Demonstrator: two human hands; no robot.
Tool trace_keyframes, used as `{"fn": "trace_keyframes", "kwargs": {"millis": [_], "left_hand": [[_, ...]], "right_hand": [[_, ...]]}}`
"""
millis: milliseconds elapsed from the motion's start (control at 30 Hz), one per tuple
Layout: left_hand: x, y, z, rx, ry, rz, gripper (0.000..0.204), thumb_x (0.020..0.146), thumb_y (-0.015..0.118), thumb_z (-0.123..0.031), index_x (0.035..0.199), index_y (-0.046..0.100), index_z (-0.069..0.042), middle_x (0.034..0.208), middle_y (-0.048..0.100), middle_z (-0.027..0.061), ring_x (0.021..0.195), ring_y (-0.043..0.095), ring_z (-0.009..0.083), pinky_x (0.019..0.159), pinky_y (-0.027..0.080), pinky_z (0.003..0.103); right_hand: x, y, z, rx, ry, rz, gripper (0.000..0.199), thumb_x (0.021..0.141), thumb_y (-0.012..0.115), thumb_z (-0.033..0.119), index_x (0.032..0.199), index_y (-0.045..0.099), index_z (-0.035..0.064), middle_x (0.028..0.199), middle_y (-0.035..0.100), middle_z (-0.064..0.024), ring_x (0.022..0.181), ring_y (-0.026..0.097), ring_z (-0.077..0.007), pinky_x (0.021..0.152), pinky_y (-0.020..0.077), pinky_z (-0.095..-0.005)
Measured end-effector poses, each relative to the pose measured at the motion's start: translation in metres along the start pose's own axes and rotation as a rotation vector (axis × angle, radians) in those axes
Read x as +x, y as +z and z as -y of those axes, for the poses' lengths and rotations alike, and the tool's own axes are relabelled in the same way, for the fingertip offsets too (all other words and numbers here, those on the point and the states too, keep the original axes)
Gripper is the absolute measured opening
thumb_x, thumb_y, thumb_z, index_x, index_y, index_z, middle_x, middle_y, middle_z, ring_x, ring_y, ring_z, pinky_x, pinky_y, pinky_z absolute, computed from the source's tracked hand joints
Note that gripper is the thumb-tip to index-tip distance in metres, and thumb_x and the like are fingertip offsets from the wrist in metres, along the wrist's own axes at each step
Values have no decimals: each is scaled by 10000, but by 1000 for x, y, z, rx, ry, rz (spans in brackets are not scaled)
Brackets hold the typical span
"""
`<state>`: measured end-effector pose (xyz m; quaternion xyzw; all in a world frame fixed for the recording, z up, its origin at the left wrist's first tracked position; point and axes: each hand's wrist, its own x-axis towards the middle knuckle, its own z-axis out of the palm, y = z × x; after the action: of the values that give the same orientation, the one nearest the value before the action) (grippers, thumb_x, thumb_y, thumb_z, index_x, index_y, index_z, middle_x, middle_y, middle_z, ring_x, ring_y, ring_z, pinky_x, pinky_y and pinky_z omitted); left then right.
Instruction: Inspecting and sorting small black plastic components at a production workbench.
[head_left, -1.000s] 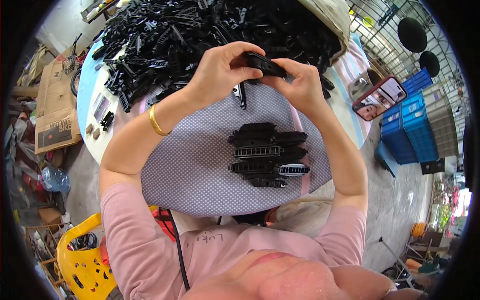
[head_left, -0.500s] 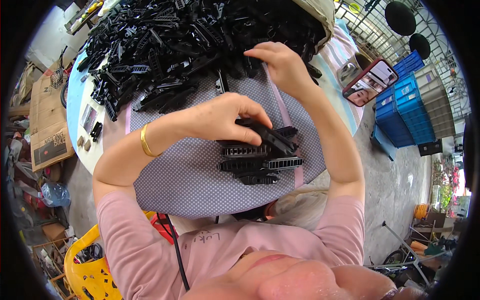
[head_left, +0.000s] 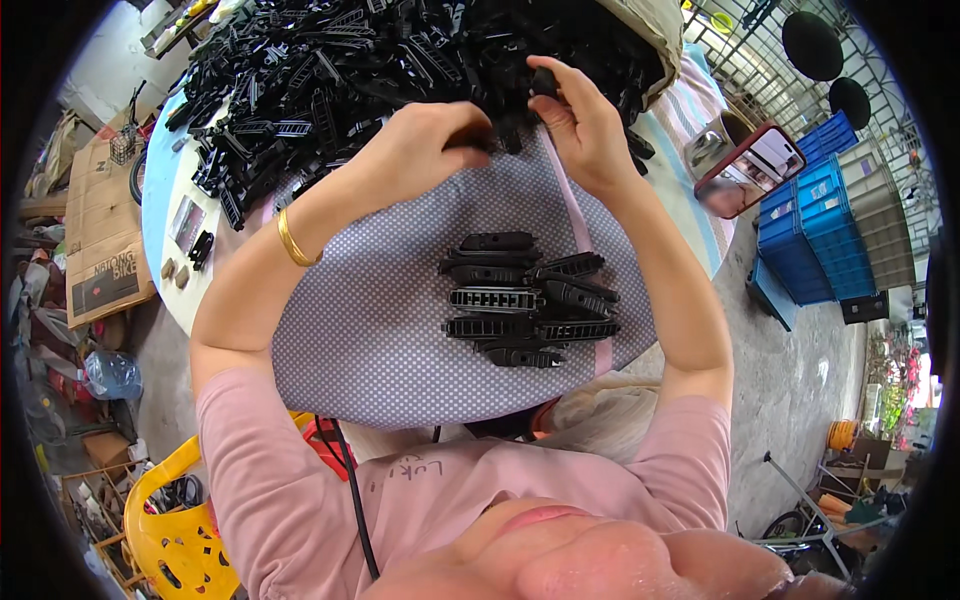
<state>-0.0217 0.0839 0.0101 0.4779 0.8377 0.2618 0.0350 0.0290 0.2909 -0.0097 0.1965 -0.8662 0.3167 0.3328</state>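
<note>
Thumb and fingertips of my right hand pinch a small black plastic part at the near edge of the heap. My left hand hovers left of it, fingers curved and apart from the thumb; I see nothing held there, though its inner side is shadowed. Ahead of both hands spreads a large heap of black plastic parts, many long with ladder-like slots. Nearer to me, a small group of similar parts lies in rough rows on the dotted tablecloth.
A phone leans against a metal container at the table's right. Two small stones and a black piece lie at the left edge. Blue crates stand beyond on the right; a yellow chair is at lower left.
My left hand has let go of a black part on the near group and moved away toward the heap. My right hand now has a small part between its fingertips.
</note>
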Motion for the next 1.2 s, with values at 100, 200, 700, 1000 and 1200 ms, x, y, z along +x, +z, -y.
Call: {"fn": "trace_keyframes", "kwargs": {"millis": [100, 200, 700, 1000, 1200], "left_hand": [[2, 4, 10, -624, -190, -108, 367, 803, 681, -167, 1116, 572, -9, 966, 635, 89, 889, 617, 168, 756, 515, 275], [4, 7, 14, -1037, -229, -114, 366, 869, 627, -215, 1155, 531, -7, 962, 632, 86, 890, 629, 150, 758, 530, 269], [4, 1, 11, -1194, -502, -18, 399, 915, 531, -367, 972, 590, 23, 739, 648, 113, 561, 541, 75, 492, 461, 150], [3, -7, -1, -910, -458, 26, 392, 909, 558, -311, 1079, 590, 42, 797, 644, 98, 599, 574, 100, 499, 456, 169], [-1, -7, -2, -758, -296, -20, 351, 800, 687, -160, 1075, 605, 44, 793, 643, 95, 665, 614, 118, 570, 493, 203]], "right_hand": [[2, -2, 14, 379, 231, 3, 365, 905, 563, 137, 1249, 494, 37, 881, 622, -50, 759, 593, -94, 656, 464, -211], [0, -2, 23, 504, 368, 62, 376, 893, 579, 123, 1240, 490, 7, 930, 626, -52, 791, 601, -96, 674, 471, -200], [0, -4, 30, 190, -25, 149, 329, 730, 680, 4, 1054, 627, 28, 1037, 623, -93, 931, 594, -224, 798, 485, -299], [0, 3, 27, -123, -266, 120, 330, 683, 706, 33, 1006, 642, 51, 898, 650, -71, 853, 604, -234, 722, 503, -310], [-3, 7, 33, -87, -112, 82, 345, 659, 733, 53, 984, 618, 47, 944, 649, -86, 864, 608, -248, 732, 500, -313]]}}
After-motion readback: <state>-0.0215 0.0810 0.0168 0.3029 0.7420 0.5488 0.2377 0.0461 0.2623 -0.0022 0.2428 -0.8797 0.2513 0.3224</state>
